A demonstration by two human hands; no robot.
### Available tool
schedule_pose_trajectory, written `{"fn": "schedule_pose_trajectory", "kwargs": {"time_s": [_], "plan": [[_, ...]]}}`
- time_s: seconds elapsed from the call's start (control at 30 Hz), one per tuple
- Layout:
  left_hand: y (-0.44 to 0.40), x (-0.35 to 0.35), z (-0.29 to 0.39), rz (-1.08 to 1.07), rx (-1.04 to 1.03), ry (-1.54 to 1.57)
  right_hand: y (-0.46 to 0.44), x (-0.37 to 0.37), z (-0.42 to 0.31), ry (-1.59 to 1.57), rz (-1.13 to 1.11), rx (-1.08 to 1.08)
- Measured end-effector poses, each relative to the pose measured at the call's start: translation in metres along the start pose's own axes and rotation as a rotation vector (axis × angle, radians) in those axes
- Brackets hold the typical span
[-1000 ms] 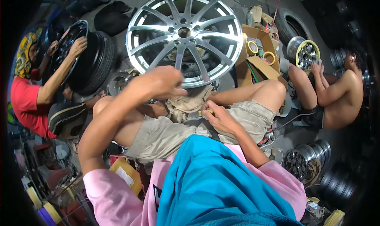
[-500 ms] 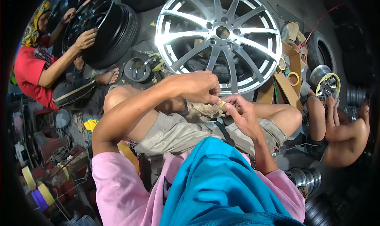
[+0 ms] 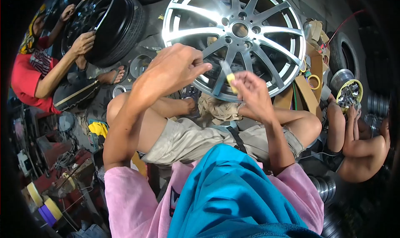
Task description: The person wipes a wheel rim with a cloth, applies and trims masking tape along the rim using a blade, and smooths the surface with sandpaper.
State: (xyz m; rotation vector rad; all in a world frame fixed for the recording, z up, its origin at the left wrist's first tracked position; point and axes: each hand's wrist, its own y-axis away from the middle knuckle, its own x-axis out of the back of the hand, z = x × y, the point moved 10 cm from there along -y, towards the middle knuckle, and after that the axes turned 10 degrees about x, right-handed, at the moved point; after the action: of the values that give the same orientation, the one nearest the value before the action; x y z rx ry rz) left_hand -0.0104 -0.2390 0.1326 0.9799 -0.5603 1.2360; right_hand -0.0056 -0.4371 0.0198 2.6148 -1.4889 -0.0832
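A large silver multi-spoke wheel rim [image 3: 271,40] lies in front of me, with a dark tire partly visible beneath it. My right hand [image 3: 252,92] grips a small yellow-handled blade [image 3: 230,80], its pale tip pointing up and left over the rim's near edge. Curled above the rim's near left edge, my left hand [image 3: 179,65] has its thumb stretched toward the blade, a gap apart from it; whether its fingers pinch anything is too small to tell. A crumpled beige cloth [image 3: 214,107] lies below, between my legs.
At the left a person in red [image 3: 31,77] holds a black rim [image 3: 89,25] by a tire. Another person [image 3: 362,154] handles a yellow-edged rim [image 3: 350,94] at the right. A cardboard box [image 3: 308,96] with tape rolls stands beside the large rim.
My hands were together around the small yellow item; now they are apart. My left hand has moved up and left, and the blade in my right hand has risen into view.
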Motion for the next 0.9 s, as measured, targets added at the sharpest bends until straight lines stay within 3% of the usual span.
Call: {"fn": "schedule_pose_trajectory", "kwargs": {"time_s": [0.13,0.43,0.9], "plan": [[-0.01,-0.043,0.028,0.003,-0.221,0.028,-0.05,0.019,0.0,0.115,0.068,0.101],[-0.038,-0.077,0.017,0.092,-0.142,0.014,-0.094,0.024,0.002,0.207,0.053,0.164],[-0.047,-0.082,0.016,0.171,-0.228,0.002,-0.101,0.021,0.001,0.248,0.026,0.169]]}}
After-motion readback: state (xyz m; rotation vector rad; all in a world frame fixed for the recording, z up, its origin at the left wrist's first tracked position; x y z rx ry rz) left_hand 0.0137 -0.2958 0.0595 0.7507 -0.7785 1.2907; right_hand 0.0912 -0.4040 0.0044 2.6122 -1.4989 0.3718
